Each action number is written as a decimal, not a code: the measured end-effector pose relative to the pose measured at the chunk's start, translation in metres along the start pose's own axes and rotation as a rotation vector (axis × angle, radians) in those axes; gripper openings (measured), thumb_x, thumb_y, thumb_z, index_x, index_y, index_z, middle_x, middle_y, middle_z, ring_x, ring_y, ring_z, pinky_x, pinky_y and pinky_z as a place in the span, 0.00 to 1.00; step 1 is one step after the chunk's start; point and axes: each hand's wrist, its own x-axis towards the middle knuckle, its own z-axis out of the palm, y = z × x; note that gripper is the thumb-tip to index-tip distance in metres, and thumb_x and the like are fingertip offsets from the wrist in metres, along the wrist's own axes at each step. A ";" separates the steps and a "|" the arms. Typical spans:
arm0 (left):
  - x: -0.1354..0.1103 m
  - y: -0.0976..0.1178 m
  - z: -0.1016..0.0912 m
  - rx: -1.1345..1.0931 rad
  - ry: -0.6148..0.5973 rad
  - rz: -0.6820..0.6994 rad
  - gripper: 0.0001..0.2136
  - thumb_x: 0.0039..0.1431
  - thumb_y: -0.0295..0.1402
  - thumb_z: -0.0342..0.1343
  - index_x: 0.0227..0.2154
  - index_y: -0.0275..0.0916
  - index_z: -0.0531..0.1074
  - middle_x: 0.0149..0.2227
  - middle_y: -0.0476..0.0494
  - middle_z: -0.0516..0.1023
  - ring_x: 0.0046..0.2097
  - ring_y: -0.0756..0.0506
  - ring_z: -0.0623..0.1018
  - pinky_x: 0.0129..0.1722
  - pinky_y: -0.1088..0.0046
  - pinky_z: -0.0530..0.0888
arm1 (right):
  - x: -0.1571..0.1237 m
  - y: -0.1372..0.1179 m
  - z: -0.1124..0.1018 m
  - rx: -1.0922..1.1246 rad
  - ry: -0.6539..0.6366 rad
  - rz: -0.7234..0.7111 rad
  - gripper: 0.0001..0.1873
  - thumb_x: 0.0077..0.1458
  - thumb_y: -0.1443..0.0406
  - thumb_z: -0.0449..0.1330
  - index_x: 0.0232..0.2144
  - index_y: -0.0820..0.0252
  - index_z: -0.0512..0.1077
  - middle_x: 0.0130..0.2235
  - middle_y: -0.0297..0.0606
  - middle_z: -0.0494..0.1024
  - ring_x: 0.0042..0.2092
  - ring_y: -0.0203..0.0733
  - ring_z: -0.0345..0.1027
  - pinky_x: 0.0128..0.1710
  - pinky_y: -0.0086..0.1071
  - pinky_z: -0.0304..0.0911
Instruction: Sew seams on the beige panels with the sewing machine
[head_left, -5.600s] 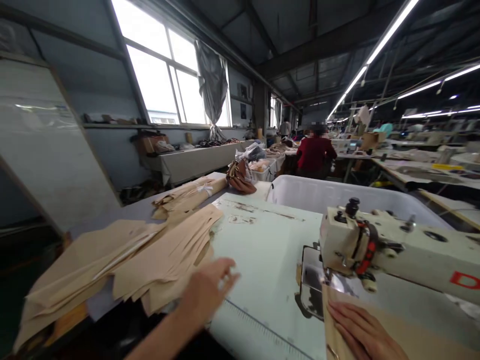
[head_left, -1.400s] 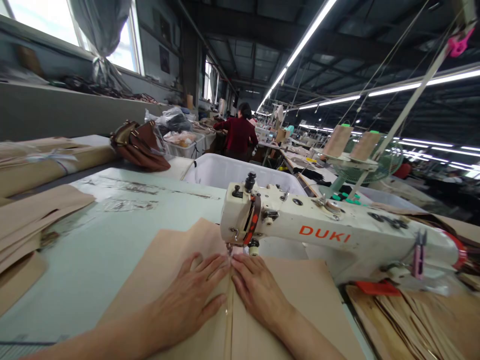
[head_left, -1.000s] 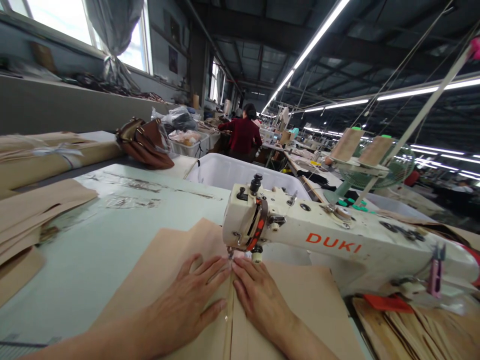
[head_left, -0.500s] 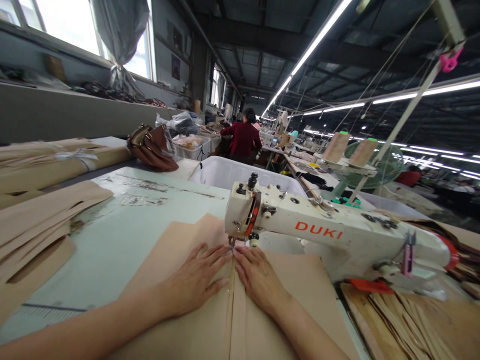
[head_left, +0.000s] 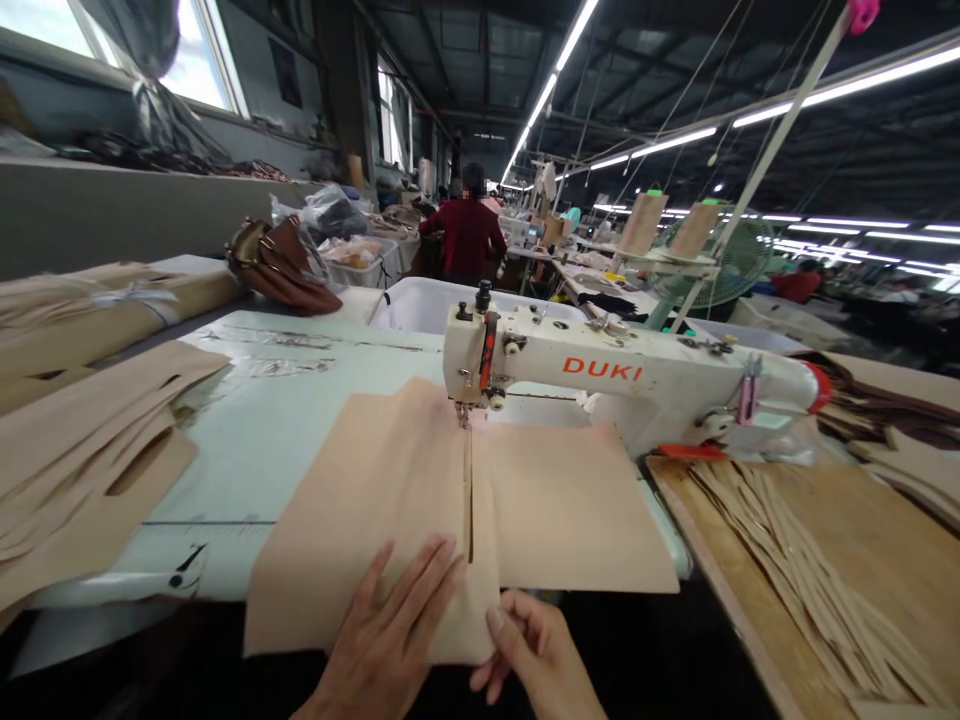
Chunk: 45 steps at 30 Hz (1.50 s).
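Observation:
Two tan panels (head_left: 420,500) lie side by side on the pale green sewing table (head_left: 247,450), their joint running under the needle of the white DUKI sewing machine (head_left: 600,375). My left hand (head_left: 386,635) rests flat with fingers spread on the near end of the left panel. At the near edge of the panels, beside the seam, my right hand (head_left: 529,650) pinches the tan material with curled fingers.
A stack of tan cut pieces (head_left: 82,440) lies at the left. Thin tan strips lie on a wooden board (head_left: 795,560) at the right. Behind the machine stand a white bin (head_left: 420,300), a brown bag (head_left: 277,265) and thread cones (head_left: 645,222). A person in red (head_left: 465,235) works farther back.
Both hands have drawn back from the needle to the near edge of the panels. The right hand went from lying flat to pinching the edge. The view has tilted down.

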 end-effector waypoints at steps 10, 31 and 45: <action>0.071 -0.050 -0.091 -0.276 0.030 -0.368 0.16 0.68 0.34 0.45 0.55 0.46 0.69 0.53 0.50 0.78 0.52 0.44 0.78 0.55 0.69 0.73 | 0.066 -0.080 -0.011 -0.966 0.223 -0.530 0.15 0.61 0.72 0.53 0.46 0.56 0.73 0.43 0.42 0.71 0.46 0.46 0.64 0.48 0.40 0.64; 0.072 -0.051 -0.093 -0.447 -0.083 -0.366 0.16 0.67 0.31 0.44 0.53 0.45 0.71 0.51 0.52 0.79 0.51 0.47 0.78 0.53 0.76 0.72 | 0.033 -0.059 -0.003 -0.943 0.085 -0.505 0.28 0.48 0.79 0.54 0.50 0.53 0.67 0.51 0.38 0.68 0.53 0.46 0.59 0.54 0.42 0.59; 0.046 -0.037 -0.073 -0.437 -0.067 -0.244 0.17 0.65 0.25 0.44 0.52 0.43 0.70 0.49 0.47 0.79 0.49 0.46 0.78 0.52 0.72 0.75 | 0.031 -0.029 -0.011 -0.887 0.175 -0.839 0.15 0.63 0.72 0.59 0.49 0.53 0.71 0.46 0.35 0.77 0.50 0.44 0.63 0.54 0.45 0.58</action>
